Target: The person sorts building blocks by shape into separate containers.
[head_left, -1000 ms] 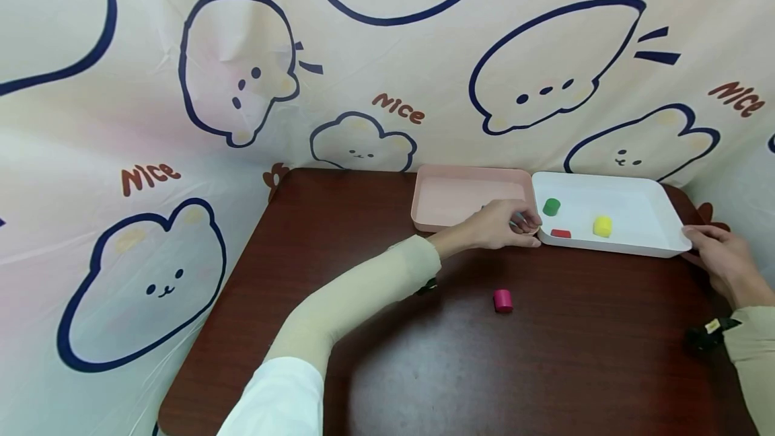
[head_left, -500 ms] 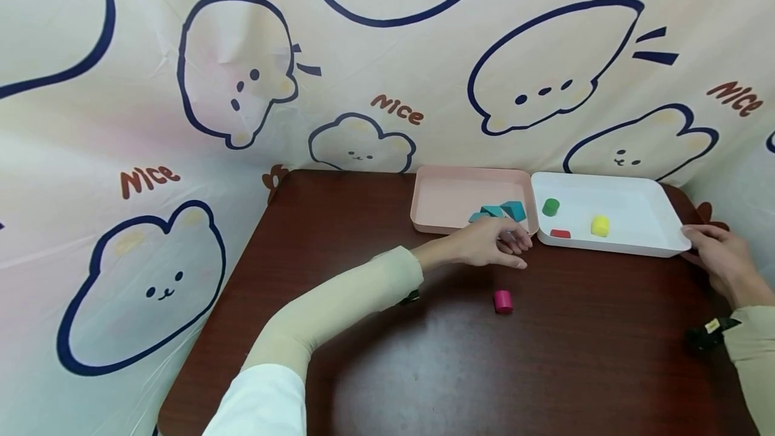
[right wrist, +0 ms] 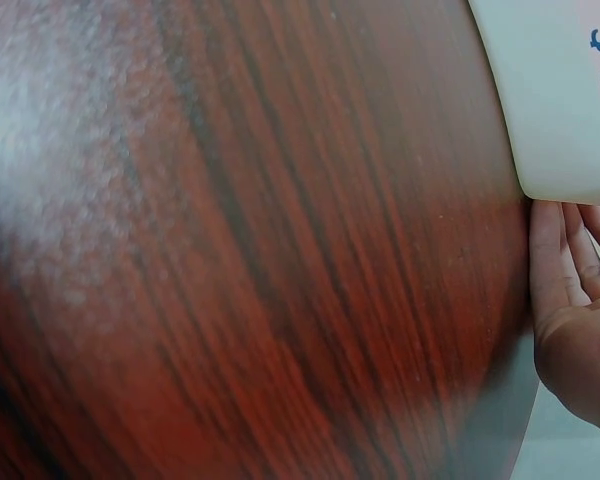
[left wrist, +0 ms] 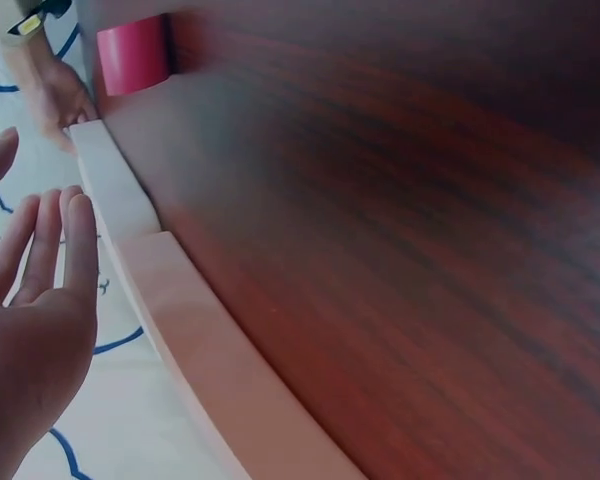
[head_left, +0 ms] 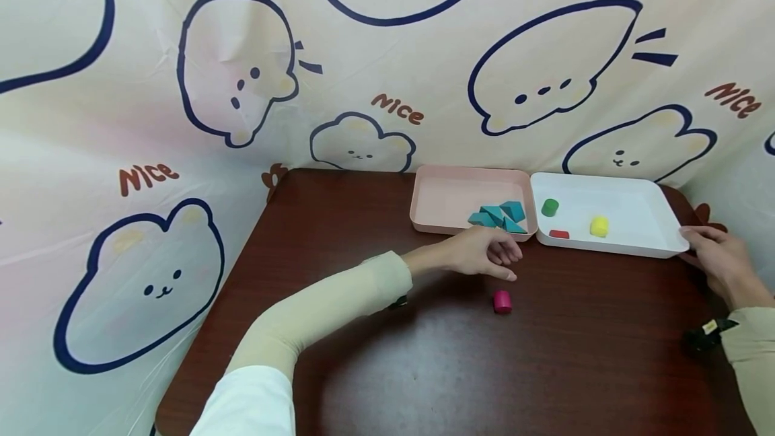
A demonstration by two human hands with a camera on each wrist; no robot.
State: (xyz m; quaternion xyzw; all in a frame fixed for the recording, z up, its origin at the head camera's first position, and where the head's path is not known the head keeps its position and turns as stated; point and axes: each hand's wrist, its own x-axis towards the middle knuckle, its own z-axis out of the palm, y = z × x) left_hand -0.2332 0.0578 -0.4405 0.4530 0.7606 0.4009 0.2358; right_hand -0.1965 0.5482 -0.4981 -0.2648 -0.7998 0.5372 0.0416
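Note:
A magenta cylinder block [head_left: 502,301] lies on the dark wooden table, just in front of my left hand [head_left: 478,251]. That hand hovers with loosely bent fingers, its thumb apart and nothing held. Behind it, the pink tray [head_left: 442,197] holds several teal wedge-shaped blocks [head_left: 495,214] near its front right corner. My right hand [head_left: 729,264] grips the right front corner of the white tray [head_left: 642,204]; in the right wrist view its fingers [right wrist: 550,250] touch the tray's end. Inside the white tray are a green cylinder block [head_left: 549,207], a yellow block [head_left: 599,226] and a red block [head_left: 559,234].
The two trays stand side by side along the back edge of the brown table [head_left: 424,369]. A cream cloth backdrop [head_left: 363,59] with cartoon outlines hangs behind and to the sides. Both forearms wear pale sleeves and dark wrist devices.
My left hand has drawn back from the pink tray's front right corner toward the magenta cylinder block, uncovering the teal blocks. My right hand stays at the white tray's corner.

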